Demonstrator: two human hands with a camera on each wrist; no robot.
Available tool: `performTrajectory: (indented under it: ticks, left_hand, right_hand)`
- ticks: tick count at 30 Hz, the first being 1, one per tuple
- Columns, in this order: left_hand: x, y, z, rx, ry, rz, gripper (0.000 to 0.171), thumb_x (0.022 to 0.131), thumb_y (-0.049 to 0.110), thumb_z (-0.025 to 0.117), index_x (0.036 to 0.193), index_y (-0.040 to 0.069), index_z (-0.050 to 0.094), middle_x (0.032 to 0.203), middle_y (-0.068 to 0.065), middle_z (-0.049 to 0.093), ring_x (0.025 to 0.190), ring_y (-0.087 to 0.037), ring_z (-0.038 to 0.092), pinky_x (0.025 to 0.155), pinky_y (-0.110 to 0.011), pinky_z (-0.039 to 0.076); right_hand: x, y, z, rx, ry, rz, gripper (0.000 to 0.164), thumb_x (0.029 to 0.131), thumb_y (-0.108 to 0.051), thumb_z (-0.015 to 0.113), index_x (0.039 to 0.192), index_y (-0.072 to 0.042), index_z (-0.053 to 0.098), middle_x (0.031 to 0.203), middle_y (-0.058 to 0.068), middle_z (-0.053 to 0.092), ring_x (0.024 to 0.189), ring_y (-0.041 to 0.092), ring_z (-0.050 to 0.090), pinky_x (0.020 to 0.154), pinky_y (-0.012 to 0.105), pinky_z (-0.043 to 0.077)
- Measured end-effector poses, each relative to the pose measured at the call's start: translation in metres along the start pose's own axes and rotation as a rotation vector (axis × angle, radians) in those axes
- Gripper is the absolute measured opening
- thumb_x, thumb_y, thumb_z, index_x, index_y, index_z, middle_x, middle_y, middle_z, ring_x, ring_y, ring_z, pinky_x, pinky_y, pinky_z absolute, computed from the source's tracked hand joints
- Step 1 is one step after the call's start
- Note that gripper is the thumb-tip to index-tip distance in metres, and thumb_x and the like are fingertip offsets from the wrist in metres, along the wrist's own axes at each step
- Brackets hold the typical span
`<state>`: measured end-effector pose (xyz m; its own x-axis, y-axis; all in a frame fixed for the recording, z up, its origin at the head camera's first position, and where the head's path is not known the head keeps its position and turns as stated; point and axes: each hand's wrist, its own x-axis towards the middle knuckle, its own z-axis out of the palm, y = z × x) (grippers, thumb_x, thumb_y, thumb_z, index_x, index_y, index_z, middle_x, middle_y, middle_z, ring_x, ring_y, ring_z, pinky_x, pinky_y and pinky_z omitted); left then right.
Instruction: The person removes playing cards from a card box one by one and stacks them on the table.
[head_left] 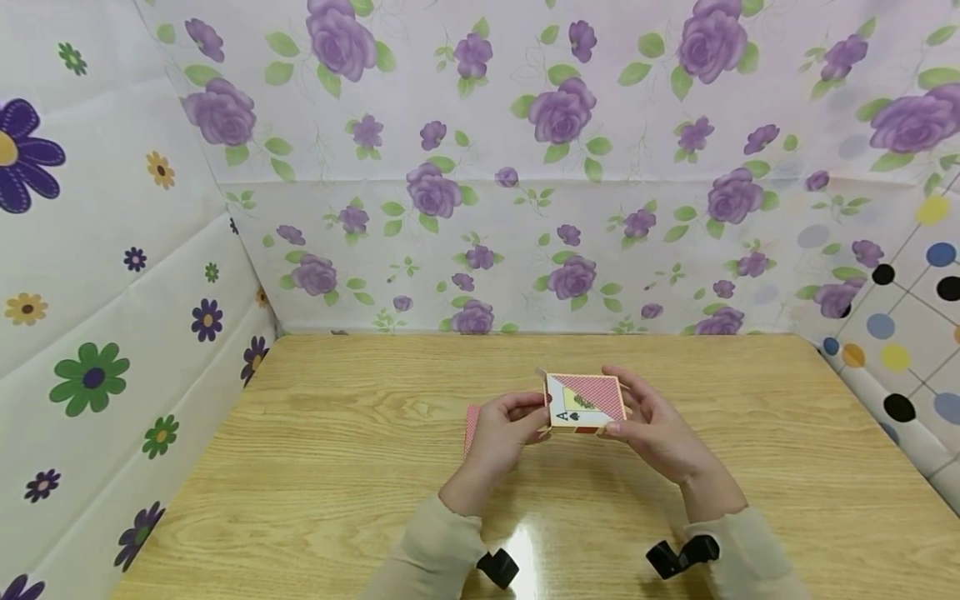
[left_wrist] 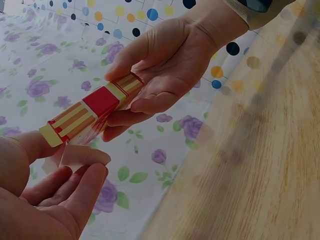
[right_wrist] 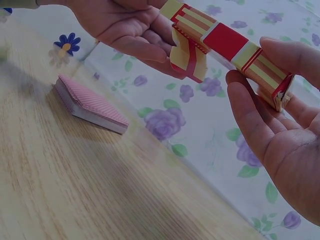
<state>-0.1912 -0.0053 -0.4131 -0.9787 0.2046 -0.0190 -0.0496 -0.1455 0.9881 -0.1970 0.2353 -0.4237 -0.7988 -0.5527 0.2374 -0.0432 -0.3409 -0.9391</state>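
Observation:
Both hands hold a playing card box (head_left: 587, 398) above the table, its face showing an ace of spades and a red pattern. My right hand (head_left: 663, 429) grips the right end between thumb and fingers. At the left end, where the flap (right_wrist: 192, 62) hangs out, my left hand (head_left: 498, 433) has its thumb on the box edge and its fingertips at the flap. The box's narrow side, red and yellow striped, shows in the left wrist view. A stack of playing cards (right_wrist: 92, 102) with red-patterned backs lies on the table, partly hidden behind the left hand in the head view.
The wooden table (head_left: 337, 475) reaches back to a wall covering (head_left: 480, 217) with purple flowers. A covering with coloured flowers hangs on the left, a dotted one on the right. Black straps (head_left: 498, 568) sit at the wrists.

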Motion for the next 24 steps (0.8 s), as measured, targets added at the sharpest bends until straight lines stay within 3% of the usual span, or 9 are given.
performTrajectory:
  ticks: [8,24]
  left_hand:
    - [0.0008,-0.0010,0.0013,-0.065,0.000,-0.033,0.028,0.088,0.005,0.065,0.113,-0.007,0.061,0.094,-0.007,0.067,0.079,-0.009,0.066,0.075,-0.031,0.058]
    - [0.0001,-0.0011,0.0023,-0.069,0.007,-0.029,0.028,0.087,0.005,0.065,0.112,-0.008,0.061,0.093,-0.007,0.067,0.077,-0.009,0.065,0.074,-0.031,0.058]
  right_hand:
    - [0.0018,0.0021,0.0005,-0.004,0.015,0.009,0.074,0.089,0.013,0.049,0.150,-0.012,0.016,0.133,0.004,0.045,0.113,0.015,0.057,0.090,0.029,0.052]
    - [0.0007,0.0020,0.0003,-0.006,0.013,0.013,0.074,0.089,0.011,0.051,0.150,-0.012,0.016,0.136,0.002,0.044,0.115,0.015,0.055,0.091,0.030,0.052]
